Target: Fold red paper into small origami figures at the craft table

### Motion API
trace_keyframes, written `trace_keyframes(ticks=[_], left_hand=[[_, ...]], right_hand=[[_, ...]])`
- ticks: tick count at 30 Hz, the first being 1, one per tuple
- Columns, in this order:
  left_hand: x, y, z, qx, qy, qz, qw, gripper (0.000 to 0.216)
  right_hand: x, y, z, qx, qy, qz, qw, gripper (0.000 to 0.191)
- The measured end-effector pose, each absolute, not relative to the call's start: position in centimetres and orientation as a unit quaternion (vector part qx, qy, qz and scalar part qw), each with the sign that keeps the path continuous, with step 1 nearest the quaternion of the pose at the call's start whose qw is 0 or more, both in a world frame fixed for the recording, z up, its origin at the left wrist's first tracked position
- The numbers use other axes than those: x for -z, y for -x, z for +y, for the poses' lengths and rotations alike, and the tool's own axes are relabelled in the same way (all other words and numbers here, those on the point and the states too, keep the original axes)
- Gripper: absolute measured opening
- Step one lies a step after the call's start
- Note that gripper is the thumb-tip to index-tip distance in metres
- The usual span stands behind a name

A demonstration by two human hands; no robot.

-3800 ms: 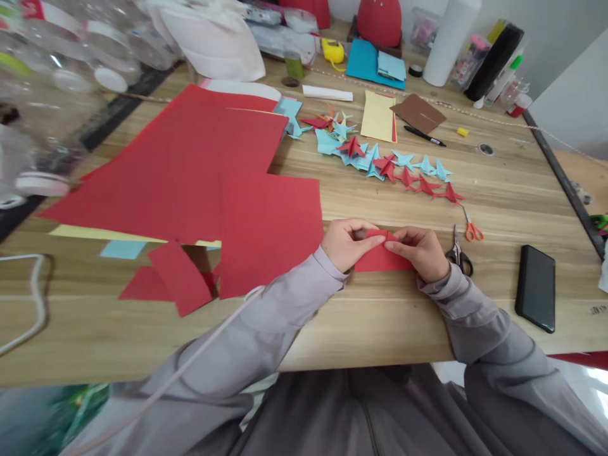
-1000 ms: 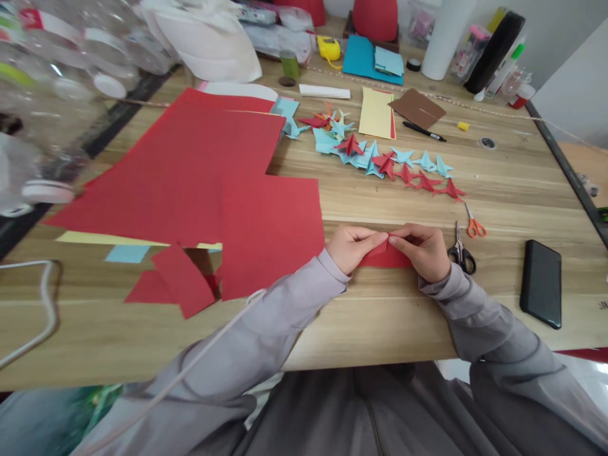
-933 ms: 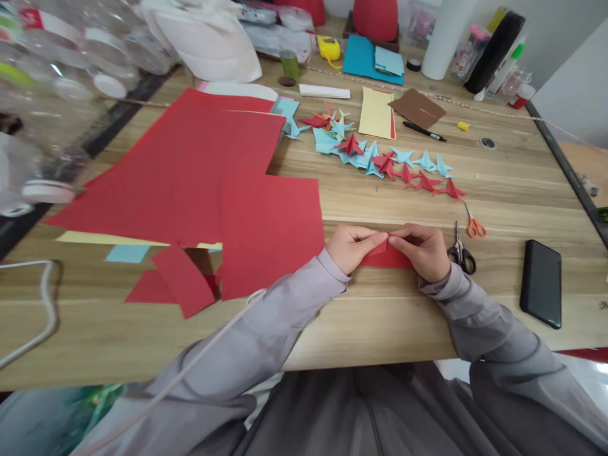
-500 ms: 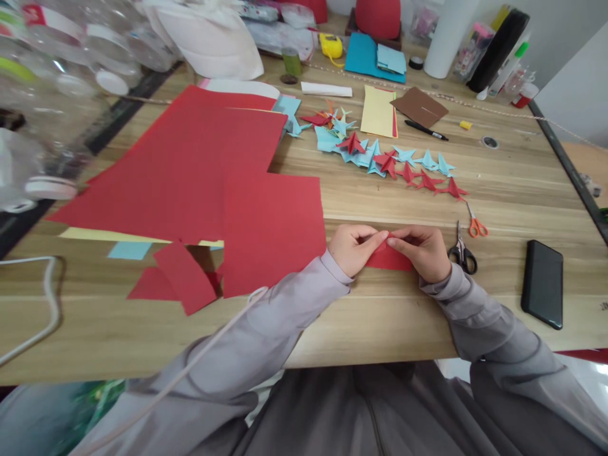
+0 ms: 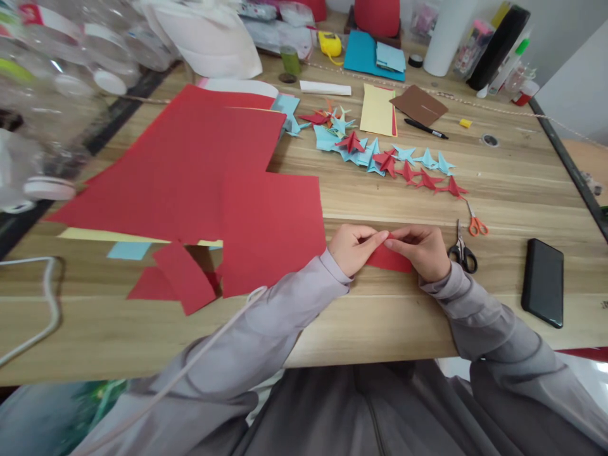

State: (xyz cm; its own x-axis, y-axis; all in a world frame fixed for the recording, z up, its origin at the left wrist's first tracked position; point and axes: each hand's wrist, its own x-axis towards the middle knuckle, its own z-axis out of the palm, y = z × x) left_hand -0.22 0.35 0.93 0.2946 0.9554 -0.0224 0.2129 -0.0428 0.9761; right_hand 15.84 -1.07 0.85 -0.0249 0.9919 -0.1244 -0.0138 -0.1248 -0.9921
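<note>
Between my hands is a small piece of red paper [image 5: 390, 258], its lower part resting over the wooden table. My left hand [image 5: 355, 248] pinches its upper edge from the left with thumb and fingers. From the right, my right hand [image 5: 424, 251] pinches the same edge, and the two thumb tips nearly meet. My fingers hide the paper's top and sides. A large red sheet [image 5: 275, 234] lies just left of my left hand. Black-handled scissors [image 5: 462, 251] lie close to my right hand, with small orange-handled scissors [image 5: 476, 223] beyond them.
Folded red and blue paper cranes [image 5: 387, 161] stand in rows farther back. Red offcuts [image 5: 186, 278] lie at the left front, a black phone [image 5: 543, 282] at the right. Yellow paper strips [image 5: 377, 111], brown paper [image 5: 420, 106] and a pen [image 5: 426, 128] lie behind the cranes. Plastic bottles [image 5: 107, 57] crowd the left.
Both hands keep almost the same place and grip on the red paper. Only the thumbs and the paper's upper edge have shifted very slightly.
</note>
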Motion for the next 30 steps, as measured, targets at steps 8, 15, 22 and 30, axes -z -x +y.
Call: trace_keyframes(ticks=[8,15,22,30], left_hand=[[-0.67,0.72,0.76,-0.325,-0.601,0.447,0.578,0.022],[-0.71,0.50,0.60,-0.337,-0.607,0.476,0.540,0.020],[-0.50,0.56,0.94,-0.334,-0.608,0.443,0.568,0.028],[-0.82,0.47,0.94,-0.320,-0.592,0.450,0.587,0.028]], right_hand=[[-1.09,-15.99,-0.94,-0.524,0.526,-0.468,0.479,0.025],[-0.87,-16.09,-0.84,-0.501,0.509,-0.508,0.481,0.021],[-0.82,-16.29,-0.86,-0.462,0.498,-0.550,0.486,0.018],[-0.93,-16.26,-0.86,-0.488,0.486,-0.539,0.485,0.018]])
